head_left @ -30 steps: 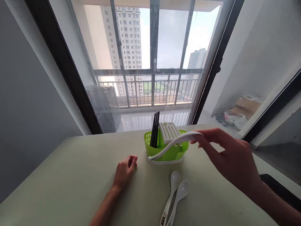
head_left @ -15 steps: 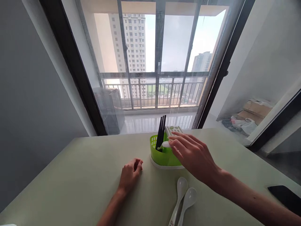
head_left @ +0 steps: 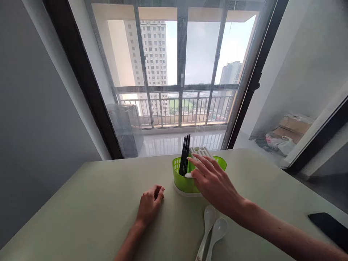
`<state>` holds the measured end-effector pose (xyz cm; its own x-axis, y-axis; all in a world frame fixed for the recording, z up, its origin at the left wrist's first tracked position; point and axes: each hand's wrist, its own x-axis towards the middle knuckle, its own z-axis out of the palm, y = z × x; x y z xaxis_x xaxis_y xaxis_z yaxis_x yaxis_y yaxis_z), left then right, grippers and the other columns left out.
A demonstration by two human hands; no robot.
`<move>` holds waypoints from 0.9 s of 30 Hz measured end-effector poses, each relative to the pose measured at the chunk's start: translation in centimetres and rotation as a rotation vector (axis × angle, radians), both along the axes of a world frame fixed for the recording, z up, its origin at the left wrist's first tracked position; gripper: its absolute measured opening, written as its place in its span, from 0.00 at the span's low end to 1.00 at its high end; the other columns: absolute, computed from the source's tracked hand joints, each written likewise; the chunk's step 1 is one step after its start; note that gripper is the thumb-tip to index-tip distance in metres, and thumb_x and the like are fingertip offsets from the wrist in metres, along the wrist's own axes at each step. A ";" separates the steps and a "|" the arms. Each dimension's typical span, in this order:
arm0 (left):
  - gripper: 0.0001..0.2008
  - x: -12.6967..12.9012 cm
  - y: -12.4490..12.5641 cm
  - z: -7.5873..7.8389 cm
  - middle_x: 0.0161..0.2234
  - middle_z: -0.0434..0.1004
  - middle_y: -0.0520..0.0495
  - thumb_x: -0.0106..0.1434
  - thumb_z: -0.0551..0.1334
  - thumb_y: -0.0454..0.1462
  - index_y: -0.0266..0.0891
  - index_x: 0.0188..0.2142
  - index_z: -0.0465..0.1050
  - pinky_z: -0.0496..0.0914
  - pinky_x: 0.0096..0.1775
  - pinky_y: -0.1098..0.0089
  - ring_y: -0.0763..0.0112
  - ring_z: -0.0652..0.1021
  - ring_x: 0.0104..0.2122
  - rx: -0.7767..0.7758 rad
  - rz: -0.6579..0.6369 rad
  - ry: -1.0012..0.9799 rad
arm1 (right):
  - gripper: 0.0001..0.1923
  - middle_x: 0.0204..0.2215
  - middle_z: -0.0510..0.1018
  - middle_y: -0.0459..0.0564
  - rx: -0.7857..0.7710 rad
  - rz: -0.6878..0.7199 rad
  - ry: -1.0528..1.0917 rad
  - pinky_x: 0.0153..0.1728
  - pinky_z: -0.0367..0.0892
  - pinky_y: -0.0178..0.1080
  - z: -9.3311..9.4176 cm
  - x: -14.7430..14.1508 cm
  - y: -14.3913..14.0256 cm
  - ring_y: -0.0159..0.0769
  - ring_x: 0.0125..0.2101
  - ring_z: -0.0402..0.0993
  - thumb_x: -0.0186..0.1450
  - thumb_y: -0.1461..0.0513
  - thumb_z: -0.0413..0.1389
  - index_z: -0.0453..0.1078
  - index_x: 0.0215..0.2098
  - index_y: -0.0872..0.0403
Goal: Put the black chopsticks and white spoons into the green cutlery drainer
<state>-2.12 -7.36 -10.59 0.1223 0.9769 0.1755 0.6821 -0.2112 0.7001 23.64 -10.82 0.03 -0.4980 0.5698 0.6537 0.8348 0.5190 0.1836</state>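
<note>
Pale table (head_left: pixel 81 217), right hand (head_left: pixel 214 183) fingers spread over green caddy (head_left: pixel 183 183), white spoon (head_left: pixel 188 175) beneath fingertips

right hand (head_left: pixel 214 181) lowered over green caddy (head_left: pixel 181 181), white spoon (head_left: pixel 188 175) now sunk inside

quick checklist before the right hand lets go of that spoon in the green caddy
1. Spoon inside the green caddy: cannot tell, only its white tip shows.
2. Right hand over the caddy: ok.
3. Black chopsticks upright in the caddy: ok.
4. Left hand apart from the caddy, resting on the table: ok.
5. Two white spoons lying on the table near the caddy: ok.
</note>
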 end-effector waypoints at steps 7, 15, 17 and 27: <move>0.19 0.0 -0.1 0.1 0.28 0.80 0.52 0.70 0.52 0.51 0.43 0.37 0.75 0.66 0.36 0.68 0.66 0.78 0.30 -0.016 -0.002 -0.002 | 0.15 0.60 0.72 0.63 -0.060 0.108 0.077 0.59 0.69 0.57 0.7 1.3 -1.8 0.54 0.65 0.63 0.68 0.70 0.57 0.71 0.52 0.56; 0.19 0.1 0.2 0.4 0.29 0.80 0.52 0.70 0.52 0.51 0.43 0.37 0.74 0.66 0.37 0.69 0.66 0.78 0.30 -0.018 -0.009 0.036 | 0.10 0.35 0.80 0.51 -0.136 0.301 0.064 0.38 0.72 0.37 -2.7 5.1 -5.6 0.35 0.34 0.78 0.69 0.72 0.51 0.70 0.41 0.54; 0.19 0.1 0.3 0.4 0.29 0.79 0.52 0.70 0.51 0.51 0.43 0.36 0.74 0.66 0.36 0.69 0.66 0.77 0.30 -0.018 -0.011 0.050 | 0.08 0.27 0.78 0.45 -0.326 0.175 0.145 0.30 0.68 0.34 -4.0 6.0 -5.9 0.31 0.25 0.75 0.71 0.69 0.50 0.69 0.41 0.53; 0.20 0.1 0.4 0.3 0.28 0.79 0.51 0.69 0.52 0.52 0.43 0.37 0.75 0.67 0.37 0.68 0.65 0.78 0.30 -0.005 -0.012 0.067 | 0.15 0.37 0.85 0.51 -1.067 -0.120 0.205 0.37 0.70 0.39 -7.6 8.1 -6.3 0.43 0.38 0.81 0.72 0.55 0.52 0.75 0.52 0.49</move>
